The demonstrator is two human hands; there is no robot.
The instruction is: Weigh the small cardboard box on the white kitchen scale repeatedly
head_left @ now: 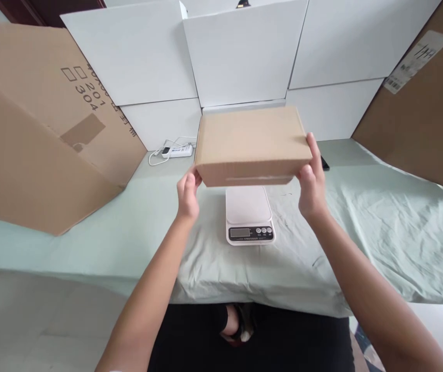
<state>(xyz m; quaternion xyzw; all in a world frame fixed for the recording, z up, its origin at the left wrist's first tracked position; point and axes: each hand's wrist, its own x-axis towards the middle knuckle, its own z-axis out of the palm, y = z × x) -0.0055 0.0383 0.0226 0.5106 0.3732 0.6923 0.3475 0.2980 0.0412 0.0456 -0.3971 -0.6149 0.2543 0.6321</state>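
Observation:
Between both hands a brown cardboard box [250,137] is held up level, above the far part of a white kitchen scale [248,206]. My left hand [188,194] grips the box's near left corner; some of its fingers are hidden beneath and behind the cardboard. On the other side, my right hand [312,178] clasps the right end, thumb at the near corner and fingers along the side. The scale sits on the cloth with its display and buttons facing me, and its display looks blank. I cannot see what the box contains.
A pale green cloth [136,227] covers the table. At the back left lies a white power strip [178,151] with a cable. A dark phone-like object [324,164] shows partly behind my right hand. Large cardboard panels [23,129] flank the sides, and white panels [244,57] stand behind.

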